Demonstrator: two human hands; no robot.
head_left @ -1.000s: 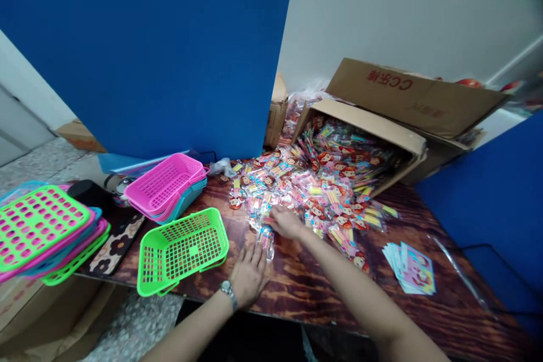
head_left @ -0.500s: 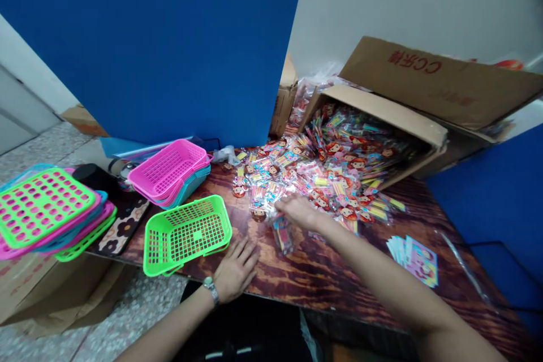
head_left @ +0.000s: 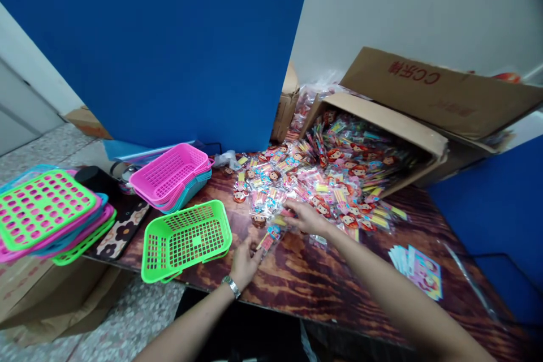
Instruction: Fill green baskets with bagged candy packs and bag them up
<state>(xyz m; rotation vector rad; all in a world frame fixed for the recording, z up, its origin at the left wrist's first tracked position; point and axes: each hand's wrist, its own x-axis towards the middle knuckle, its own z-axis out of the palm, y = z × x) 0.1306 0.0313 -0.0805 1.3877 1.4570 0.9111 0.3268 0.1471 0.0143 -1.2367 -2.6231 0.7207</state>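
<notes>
My left hand (head_left: 245, 264), with a watch on its wrist, pinches the near end of a small clear plastic packet (head_left: 270, 239) with a doll figure and coloured sticks inside. My right hand (head_left: 304, 218) is closed on the far end of the packet, by a yellow and red part; its fingertips are partly hidden. Just beyond lies a spread pile of similar packets (head_left: 297, 172), showing red-haired and brown-haired doll heads. An upright green plastic basket (head_left: 185, 264) stands left of my left hand, its handles folded down.
A carton (head_left: 382, 106) on its side spills packets onto the wooden table (head_left: 339, 288). Nested pink and blue baskets (head_left: 169, 178) stand behind the green one. At far left are stacked perforated lids (head_left: 46, 209); printed cards (head_left: 418, 271) lie at right.
My left hand has come off the tabletop and moved right to take the packet's near end. My right hand has shifted slightly right, and the packet is now tilted between both hands.
</notes>
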